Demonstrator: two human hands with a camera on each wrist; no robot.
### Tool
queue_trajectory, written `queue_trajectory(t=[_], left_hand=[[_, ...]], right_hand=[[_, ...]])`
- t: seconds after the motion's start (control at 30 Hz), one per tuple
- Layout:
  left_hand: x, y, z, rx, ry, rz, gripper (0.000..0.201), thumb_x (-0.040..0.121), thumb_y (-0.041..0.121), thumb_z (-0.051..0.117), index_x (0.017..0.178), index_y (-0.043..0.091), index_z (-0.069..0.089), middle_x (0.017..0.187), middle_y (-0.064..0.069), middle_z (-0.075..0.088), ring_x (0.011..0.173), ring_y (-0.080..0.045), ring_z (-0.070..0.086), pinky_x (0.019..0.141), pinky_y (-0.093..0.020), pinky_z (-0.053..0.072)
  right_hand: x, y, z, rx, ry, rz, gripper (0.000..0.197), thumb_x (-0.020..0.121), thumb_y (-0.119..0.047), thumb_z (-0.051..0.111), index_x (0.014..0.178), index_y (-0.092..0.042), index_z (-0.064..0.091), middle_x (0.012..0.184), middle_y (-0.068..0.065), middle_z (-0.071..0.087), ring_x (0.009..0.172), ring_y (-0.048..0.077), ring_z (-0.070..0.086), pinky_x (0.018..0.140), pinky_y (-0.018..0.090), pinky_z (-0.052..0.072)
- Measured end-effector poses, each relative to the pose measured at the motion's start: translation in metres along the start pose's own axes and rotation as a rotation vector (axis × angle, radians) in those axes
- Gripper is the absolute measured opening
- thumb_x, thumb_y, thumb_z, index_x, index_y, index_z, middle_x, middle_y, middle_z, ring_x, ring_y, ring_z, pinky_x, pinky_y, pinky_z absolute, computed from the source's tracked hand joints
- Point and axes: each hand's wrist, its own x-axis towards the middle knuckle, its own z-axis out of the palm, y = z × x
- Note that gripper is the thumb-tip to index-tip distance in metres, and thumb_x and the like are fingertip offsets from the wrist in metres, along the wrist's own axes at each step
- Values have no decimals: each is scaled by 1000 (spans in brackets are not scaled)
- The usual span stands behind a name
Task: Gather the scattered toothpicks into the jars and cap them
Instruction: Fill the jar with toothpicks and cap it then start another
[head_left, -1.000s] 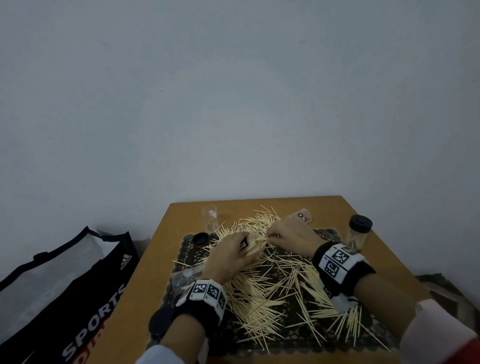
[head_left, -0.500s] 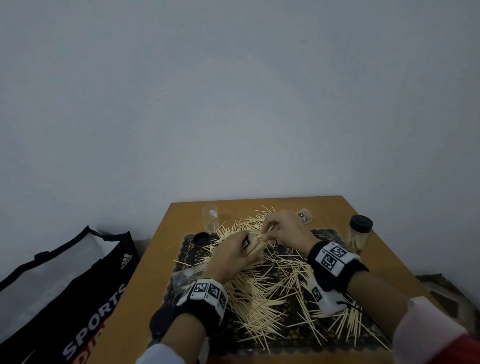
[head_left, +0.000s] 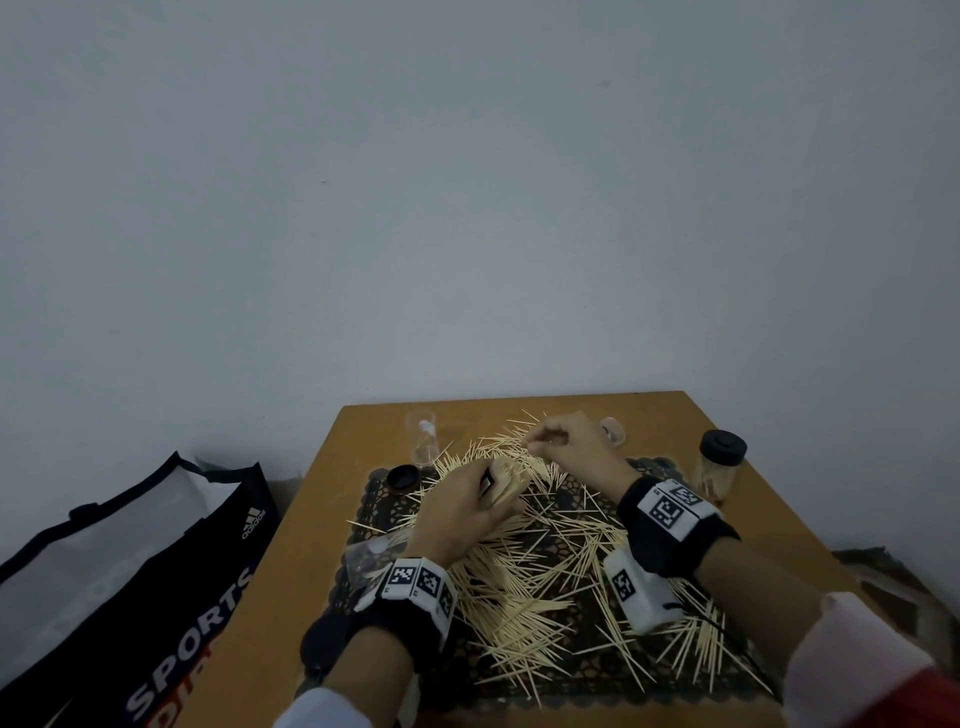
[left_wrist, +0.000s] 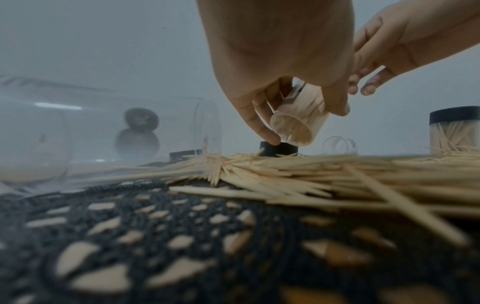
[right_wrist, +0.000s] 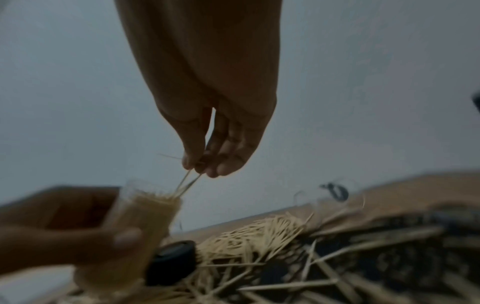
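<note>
Feeding toothpicks into a nearly full jar
Left hand (head_left: 460, 512) grips tilted jar (left_wrist: 298, 121); right hand (head_left: 569, 441) pinches toothpicks (right_wrist: 188, 183) that could jam and spill

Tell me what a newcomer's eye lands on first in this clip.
The spill of toothpicks across the dark lace mat on the table. At its far side the left hand grips a nearly full jar, tilted, while the right hand pinches a few more into its mouth. A capped jar stands at the right edge.
</note>
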Motion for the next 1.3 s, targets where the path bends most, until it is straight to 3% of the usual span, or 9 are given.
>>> queue_trajectory(t=[0.23,0.43,0.53,0.67,0.77,0.87,1.0,1.13,1.3], left_hand=[[0,-1,0,21,-8,-6,54,80,63,65,116,24,56,99,10,61,83,-8,55,69,-25,43],[0,1,0,-17,-56,26,50,82,55,69,119,23,56,96,12,59,80,-5,54,63,-13,33],[0,2,0,-27,-45,18,45,82,55,69,113,25,56,93,12,59,76,-3,53,62,-16,34],[0,3,0,-6,-15,0,39,82,56,68,102,25,55,85,14,55,71,-1,49,59,-20,32],[0,3,0,-4,-19,3,38,82,56,68,101,27,53,85,15,53,70,2,47,58,-19,31],[0,1,1,-11,-29,4,39,82,55,69,105,28,53,86,16,53,71,2,48,60,-19,33],[0,3,0,-33,-55,16,46,81,54,70,113,26,56,90,16,54,76,-4,52,63,-18,36],[-1,5,0,-79,-83,39,39,80,52,72,106,30,54,83,19,52,70,4,48,59,-13,30],[0,2,0,-72,-15,28,41,82,50,71,110,25,56,90,14,57,73,2,50,61,-15,33]], right_hand=[[-5,0,-2,-300,-73,-82,12,85,-10,70,95,-13,75,93,0,72,81,8,63,74,19,49],[-7,-5,8,-525,-60,-263,12,89,-23,66,96,-21,76,94,-7,66,88,8,56,73,25,42],[-5,-3,11,-410,-65,-279,10,86,-22,70,95,-21,75,92,-8,66,87,9,59,78,35,50],[-5,-2,5,-163,45,-177,18,83,-21,73,101,-23,73,99,-7,63,85,8,60,82,31,49],[-6,0,2,-36,-58,-39,27,83,-16,74,110,-20,71,104,-8,64,81,13,66,75,31,57],[-5,3,2,42,-97,43,17,83,-4,72,100,-7,73,92,7,73,74,22,71,70,31,60],[-4,-1,6,68,-29,21,11,81,2,72,91,-2,73,82,10,73,71,18,70,67,23,59],[-3,-2,13,-34,29,-60,10,76,-7,79,83,-14,75,74,-6,71,66,3,66,66,17,55],[-2,2,15,-25,-79,-140,12,80,-10,75,86,-20,77,81,-9,72,79,5,65,75,25,54]])
